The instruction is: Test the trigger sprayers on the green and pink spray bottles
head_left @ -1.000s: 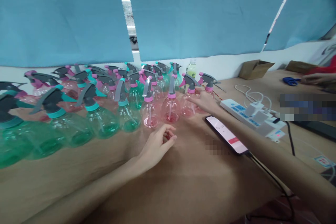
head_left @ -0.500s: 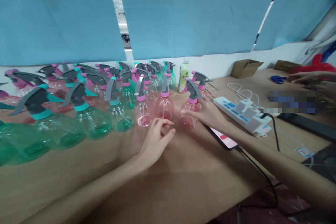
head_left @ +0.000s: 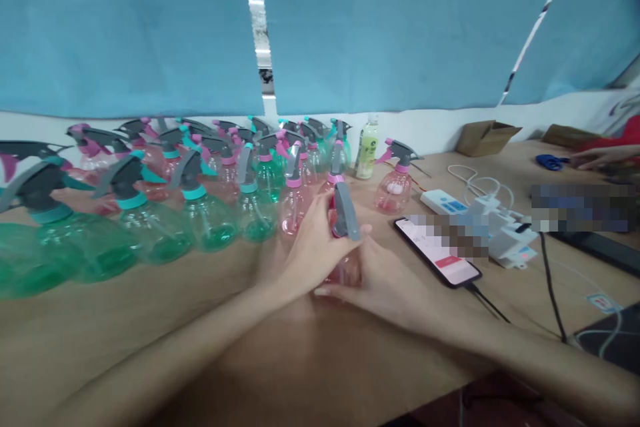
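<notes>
One pink spray bottle (head_left: 346, 208), fingers of our left hand (head_left: 314, 247) and right hand (head_left: 393, 277) gripping it; sloppy twisting could tip the adjacent bottle (head_left: 293, 208), tbh.

Open tabletop (head_left: 300, 373) nearest, spray bottles (head_left: 255, 213) and phone (head_left: 453, 269) beyond

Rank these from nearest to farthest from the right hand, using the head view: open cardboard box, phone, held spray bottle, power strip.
From the right hand:
1. Held spray bottle: between both hands.
2. Phone: just beyond the hand, to the right.
3. Power strip: right of the phone.
4. Open cardboard box: far back, by the wall.
</notes>
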`<state>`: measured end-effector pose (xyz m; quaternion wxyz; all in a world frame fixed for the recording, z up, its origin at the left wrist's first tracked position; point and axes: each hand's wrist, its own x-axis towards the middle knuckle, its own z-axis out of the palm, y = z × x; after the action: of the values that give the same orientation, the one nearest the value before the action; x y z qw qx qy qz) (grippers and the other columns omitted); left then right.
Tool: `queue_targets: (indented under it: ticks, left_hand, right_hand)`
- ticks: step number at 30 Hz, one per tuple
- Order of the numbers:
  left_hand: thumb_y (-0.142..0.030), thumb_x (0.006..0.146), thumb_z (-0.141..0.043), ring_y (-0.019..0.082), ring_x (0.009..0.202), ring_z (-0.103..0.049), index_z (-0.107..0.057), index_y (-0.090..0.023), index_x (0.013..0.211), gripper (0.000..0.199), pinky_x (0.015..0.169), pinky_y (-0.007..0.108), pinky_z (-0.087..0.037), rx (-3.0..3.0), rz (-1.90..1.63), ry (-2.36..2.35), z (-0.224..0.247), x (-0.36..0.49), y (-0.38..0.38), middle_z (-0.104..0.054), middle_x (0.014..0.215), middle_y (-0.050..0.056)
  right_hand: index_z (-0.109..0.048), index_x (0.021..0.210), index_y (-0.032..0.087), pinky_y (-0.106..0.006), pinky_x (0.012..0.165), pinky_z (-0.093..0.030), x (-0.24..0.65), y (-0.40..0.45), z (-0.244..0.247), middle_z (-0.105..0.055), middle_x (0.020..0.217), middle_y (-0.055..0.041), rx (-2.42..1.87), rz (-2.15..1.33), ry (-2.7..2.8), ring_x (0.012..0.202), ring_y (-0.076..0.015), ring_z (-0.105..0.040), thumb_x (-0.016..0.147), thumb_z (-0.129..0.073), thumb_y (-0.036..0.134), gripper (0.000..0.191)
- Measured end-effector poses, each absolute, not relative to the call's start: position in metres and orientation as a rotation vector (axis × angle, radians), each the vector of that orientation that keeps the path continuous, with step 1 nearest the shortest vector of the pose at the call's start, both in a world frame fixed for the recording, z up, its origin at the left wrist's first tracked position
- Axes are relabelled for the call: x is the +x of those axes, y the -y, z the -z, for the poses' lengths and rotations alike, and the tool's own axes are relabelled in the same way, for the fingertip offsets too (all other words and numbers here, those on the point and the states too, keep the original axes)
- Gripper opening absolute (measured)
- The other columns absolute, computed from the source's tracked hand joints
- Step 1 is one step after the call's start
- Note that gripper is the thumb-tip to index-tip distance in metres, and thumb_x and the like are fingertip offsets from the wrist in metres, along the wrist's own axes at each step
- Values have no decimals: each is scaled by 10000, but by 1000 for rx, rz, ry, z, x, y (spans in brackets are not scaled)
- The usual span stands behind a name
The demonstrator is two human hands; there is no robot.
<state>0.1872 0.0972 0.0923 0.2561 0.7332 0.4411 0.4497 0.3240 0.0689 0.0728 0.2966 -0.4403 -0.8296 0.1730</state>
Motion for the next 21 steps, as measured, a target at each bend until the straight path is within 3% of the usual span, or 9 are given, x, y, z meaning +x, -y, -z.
queue_targets:
  ticks: [5, 9, 12, 16, 21]
  left_hand:
    - [-159, 766, -545, 220, 971, -573, -543, -209, 1082, 320, 899, 405, -458, 1897, -1291, -1294, -95, 148, -80, -613, 1010, 38]
    - [-127, 751, -513, 200, 911, -584, -557, -217, 1139, 401, 872, 383, -476, 1802, -1332, -1278, -96, 114, -71, -628, 958, 22]
    - [-128, 728, -517, 197, 906, -602, -545, -246, 1200, 487, 835, 365, -492, 1758, -1308, -1283, -99, 92, -67, -642, 1002, 15]
    - [-126, 714, -515, 179, 908, -626, -530, -303, 1217, 534, 813, 327, -497, 1727, -1255, -1323, -103, 73, -62, -635, 1123, -10]
    - [-186, 732, -544, 170, 746, -614, -608, -236, 934, 218, 662, 285, -483, 1778, -1275, -1447, -97, 69, -65, -652, 803, -21]
  right_hand:
    - [-452, 1196, 183, -497, 795, -507, 290, -63, -71, -569, 1150, -151, -1079, -621, 2237, 1014, -324, -588, 718, -671, 516, 622]
    - [-411, 1273, 197, -468, 888, -481, 270, -71, -65, -539, 1256, -132, -849, -699, 2287, 1098, -293, -556, 723, -678, 516, 690]
    - [-430, 1287, 234, -427, 858, -506, 265, -85, -58, -587, 1219, -94, -697, -754, 2341, 1028, -250, -604, 769, -643, 505, 622]
    - [-529, 1226, 230, -464, 938, -461, 270, -106, -33, -615, 1206, -92, -718, -534, 2404, 1105, -256, -575, 834, -579, 486, 471]
    - [-553, 1244, 207, -468, 1000, -426, 280, -120, -4, -569, 1292, -113, -769, -355, 2505, 1203, -265, -514, 861, -536, 486, 473]
